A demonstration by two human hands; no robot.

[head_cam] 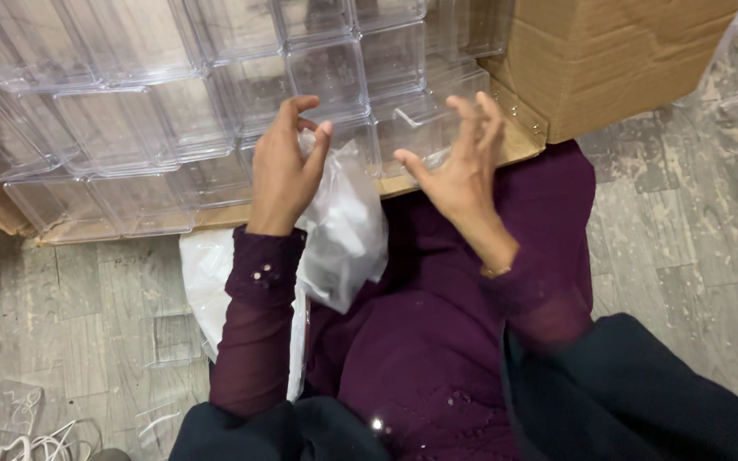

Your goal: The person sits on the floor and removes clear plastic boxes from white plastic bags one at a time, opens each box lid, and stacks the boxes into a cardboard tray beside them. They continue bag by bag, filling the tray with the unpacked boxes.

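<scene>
Hands at a stack of clear boxes, white bag in the left.

Floor: grey, streaked tile, carrying everything. Cardboard box at the top right corner, one flap lying flat under the stack. Clear boxes, lidless and packed in rows, fill the top left and run along the flap's front edge. Lap in purple cloth sits against that edge, between the sleeves. White bag hangs over the lap just in front of the stack and hides the lowest boxes behind it. Left hand: fingers clenched on the bag's top. Right hand: fingers spread and released, grasping nothing, just in front of the nearest boxes. Loose clear lids lie at the floor's bottom left corner, well apart from both hands.
</scene>
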